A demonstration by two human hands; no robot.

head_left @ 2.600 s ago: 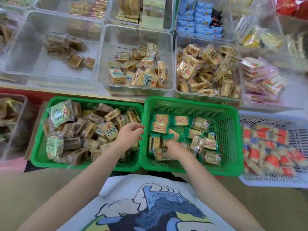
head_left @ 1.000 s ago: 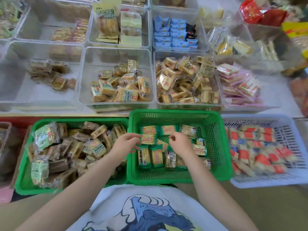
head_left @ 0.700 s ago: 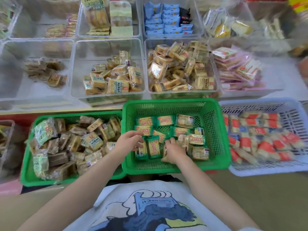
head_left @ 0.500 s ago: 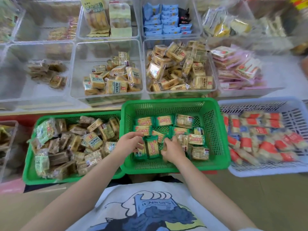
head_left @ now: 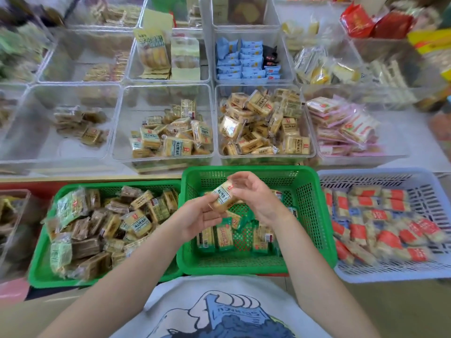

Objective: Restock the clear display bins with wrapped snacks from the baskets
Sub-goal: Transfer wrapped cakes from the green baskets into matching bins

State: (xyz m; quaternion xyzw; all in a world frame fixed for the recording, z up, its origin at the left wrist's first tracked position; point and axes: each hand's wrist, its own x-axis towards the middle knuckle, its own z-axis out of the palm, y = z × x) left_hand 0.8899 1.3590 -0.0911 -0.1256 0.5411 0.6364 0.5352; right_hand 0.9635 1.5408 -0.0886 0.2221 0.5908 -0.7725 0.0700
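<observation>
I have a clear-wrapped tan snack with a pale blue label [head_left: 223, 195] lifted above the middle green plastic basket [head_left: 314, 215]. My left hand [head_left: 199, 217] pinches its near-left end between curled fingers; my right hand [head_left: 256, 193] cups its far-right end, fingers bent over it.

Snack shop display, rows of clear bins [head_left: 166, 157] holding wrapped snacks, stock baskets [head_left: 324, 215] below

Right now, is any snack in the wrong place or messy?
One maybe: a black-wrapped snack sits among the blue packets in a clear bin. Also, green-wrapped packs lie mixed in with tan ones in the left green basket. Nothing looks spilled or torn.
</observation>
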